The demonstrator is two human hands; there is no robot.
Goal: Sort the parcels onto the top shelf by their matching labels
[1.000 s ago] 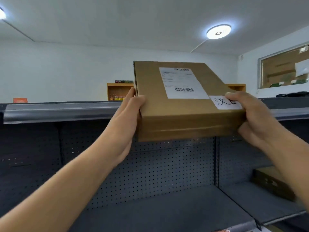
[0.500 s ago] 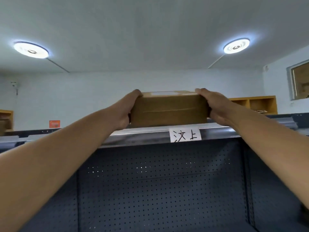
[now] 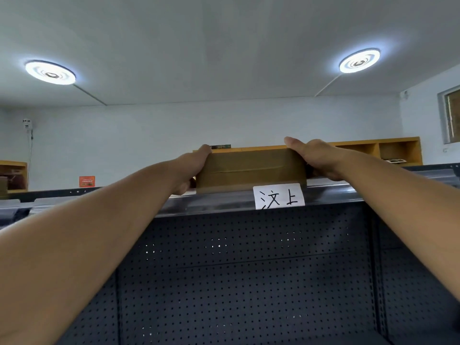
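A flat brown cardboard parcel (image 3: 251, 170) rests on the top shelf (image 3: 214, 204), its front side facing me and its top hidden. My left hand (image 3: 191, 168) grips its left end and my right hand (image 3: 316, 156) grips its right end, thumb over the top edge. A white handwritten label (image 3: 278, 196) hangs on the shelf's front rail just below the parcel's right half.
A dark perforated back panel (image 3: 249, 270) fills the space under the top shelf. Wooden cubby shelves (image 3: 388, 151) stand against the far wall on the right, another wooden unit (image 3: 12, 175) at the far left. An orange sign (image 3: 87, 181) sits behind the shelf.
A second ago I held the parcel tilted in front of the shelf, its shipping label showing. It now lies flat on the top shelf above the label, and has slid slightly further back.
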